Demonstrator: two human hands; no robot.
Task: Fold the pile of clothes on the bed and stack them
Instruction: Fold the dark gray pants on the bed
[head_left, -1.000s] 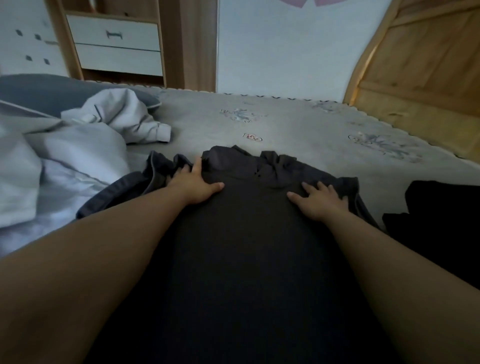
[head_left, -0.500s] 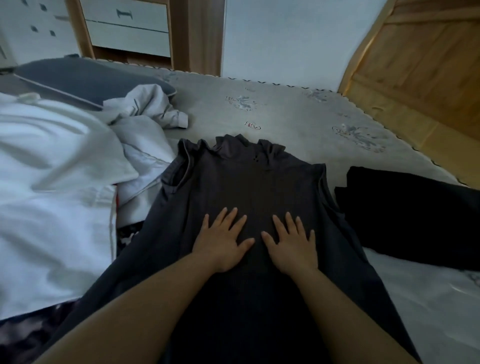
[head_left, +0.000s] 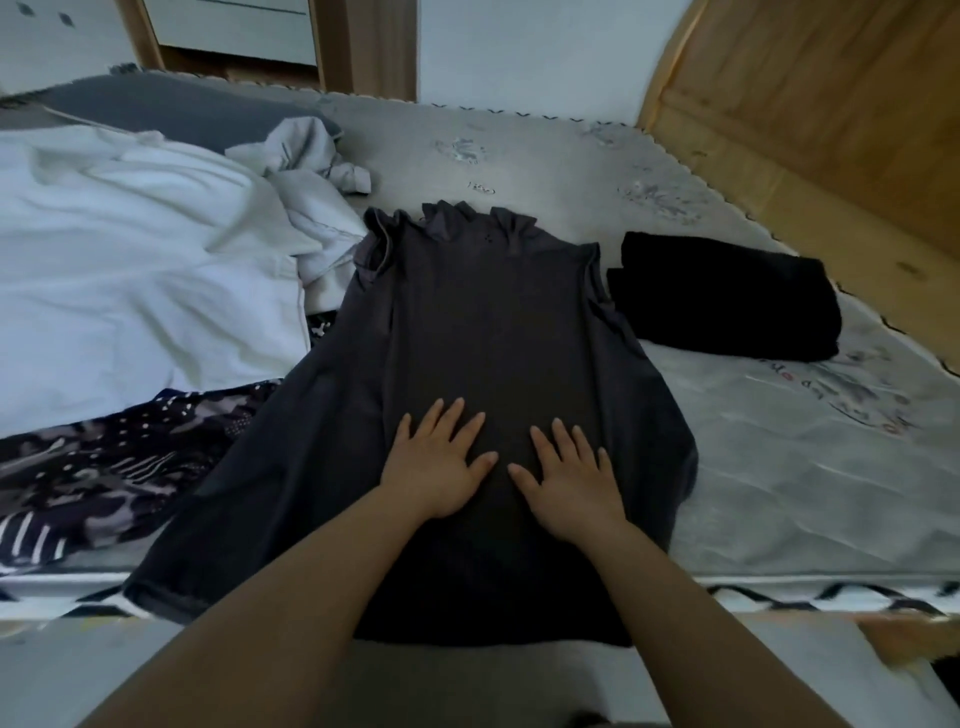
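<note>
We see a dark grey garment (head_left: 488, 332) spread flat on the bed (head_left: 779, 467), its ruffled neckline pointing away from us and its lower hem hanging over the near edge of the mattress. Our left hand (head_left: 439, 467) and right hand (head_left: 571, 478) both rest palm down on the middle of the garment, side by side and not touching each other, thumbs turned inward. The fingers of each hand are straight and spread apart, pressing on the cloth without gripping it.

Just to the right of the garment lies a folded black piece of clothing (head_left: 727, 296), near the garment's right shoulder; whether the two touch we cannot tell. To the left a heap of white cloth (head_left: 130, 270) covers much of the bed, and a crumpled light grey garment (head_left: 306, 156) sits at its far edge, close to the dark garment's left shoulder. Below the white heap a dark patterned cloth (head_left: 104, 467) with pale dots and stripes reaches under the left side of the garment. A grey pillow (head_left: 171, 104) lies behind the heap. A wooden headboard (head_left: 810, 104) stands along the right side of the bed, and what seems to be a wooden drawer unit (head_left: 234, 31) stands beyond the far edge, though the view there is cut off.
</note>
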